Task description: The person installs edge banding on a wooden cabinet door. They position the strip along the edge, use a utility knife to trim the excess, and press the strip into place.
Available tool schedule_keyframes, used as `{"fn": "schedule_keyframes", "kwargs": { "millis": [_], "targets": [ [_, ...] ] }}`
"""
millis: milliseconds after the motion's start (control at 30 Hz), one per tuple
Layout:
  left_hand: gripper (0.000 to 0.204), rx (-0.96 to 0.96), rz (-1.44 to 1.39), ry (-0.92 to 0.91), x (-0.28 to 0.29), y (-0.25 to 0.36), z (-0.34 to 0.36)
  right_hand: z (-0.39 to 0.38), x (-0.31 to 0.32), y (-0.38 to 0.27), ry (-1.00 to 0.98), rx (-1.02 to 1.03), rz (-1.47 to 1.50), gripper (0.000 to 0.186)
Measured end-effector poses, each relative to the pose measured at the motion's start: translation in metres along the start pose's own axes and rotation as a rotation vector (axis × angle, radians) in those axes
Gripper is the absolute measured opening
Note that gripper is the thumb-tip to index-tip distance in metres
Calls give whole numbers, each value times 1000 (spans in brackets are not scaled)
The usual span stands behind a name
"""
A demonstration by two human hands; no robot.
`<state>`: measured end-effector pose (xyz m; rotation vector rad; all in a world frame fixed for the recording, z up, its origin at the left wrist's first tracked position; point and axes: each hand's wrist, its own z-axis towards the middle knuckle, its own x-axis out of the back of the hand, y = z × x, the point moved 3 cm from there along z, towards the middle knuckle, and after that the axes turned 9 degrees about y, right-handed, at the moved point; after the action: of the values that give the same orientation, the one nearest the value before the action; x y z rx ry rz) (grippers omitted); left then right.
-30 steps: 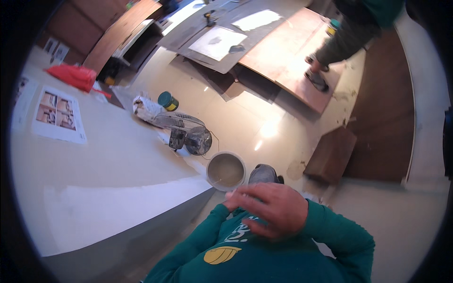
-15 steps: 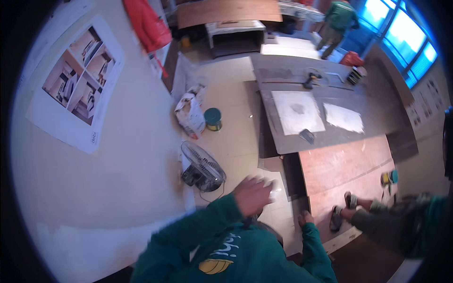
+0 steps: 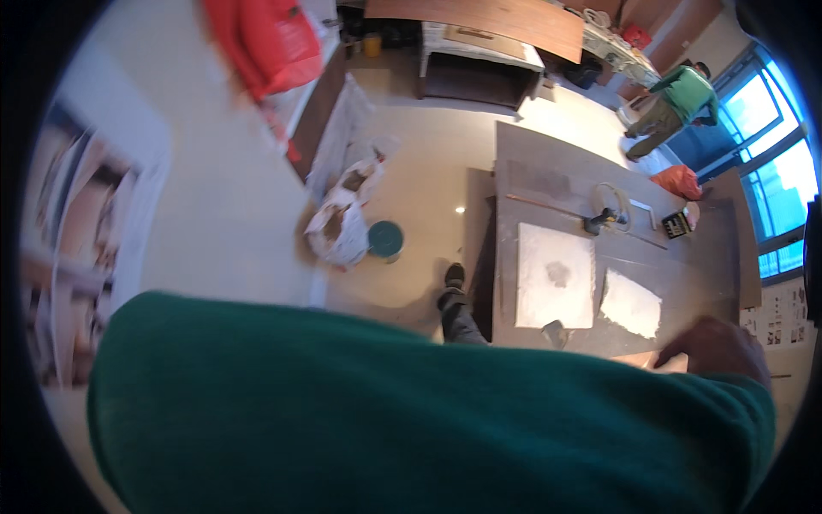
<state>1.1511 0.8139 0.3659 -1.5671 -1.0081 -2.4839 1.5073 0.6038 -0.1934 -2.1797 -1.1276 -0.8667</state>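
Note:
A green sleeve [image 3: 411, 428] of mine fills the lower picture, hiding my left hand. At the right, my right hand [image 3: 723, 347] shows above it with loosely curved, parted fingers and no visible object in them; some fingertips are hidden. It is nearest the grey board table [image 3: 548, 176], over an edge of pale plywood [image 3: 642, 360]. On that table lie two white sheets [image 3: 548, 248] [image 3: 631, 300], a drill [image 3: 599, 221], a small dark tool [image 3: 555, 334] and a can [image 3: 678, 224]. My shoe [image 3: 455, 276] is on the floor left of it.
A wall [image 3: 214, 197] with prints and a red bag [image 3: 282, 51] runs along the left. A crumpled white sack [image 3: 338, 231] and green tub [image 3: 385, 242] lie on the floor. A wooden panel and cabinet [image 3: 479, 68] stand behind. A co-worker [image 3: 681, 98] stands by the windows.
My view has swung toward the room's far end. The nearby person's legs on the plywood are out of view, the fan too. My sleeve now spans the lower picture and my right hand is farther right.

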Motion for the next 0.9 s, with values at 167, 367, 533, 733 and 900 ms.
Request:
{"fn": "schedule_keyframes", "kwargs": {
  "millis": [167, 367, 533, 733, 900],
  "targets": [
    [30, 348, 219, 33, 73, -148, 71, 140, 100, -50, -86, 17, -246, 49],
    [56, 344, -219, 100, 60, -418, 46, 268, 262, -209, 82, 186, -219, 43],
    [93, 1181, -284, 270, -200, -640, -52, 400, 385, -408, 236, 495, -227, 45],
    [75, 1173, -599, 102, -268, -749, -42, 580, 382, -551, 222, 600, -26, 39],
    [45, 1176, -678, 401, -80, -869, -28, 642, 404, -632, -23, 576, -266, 43]
  ]
}}
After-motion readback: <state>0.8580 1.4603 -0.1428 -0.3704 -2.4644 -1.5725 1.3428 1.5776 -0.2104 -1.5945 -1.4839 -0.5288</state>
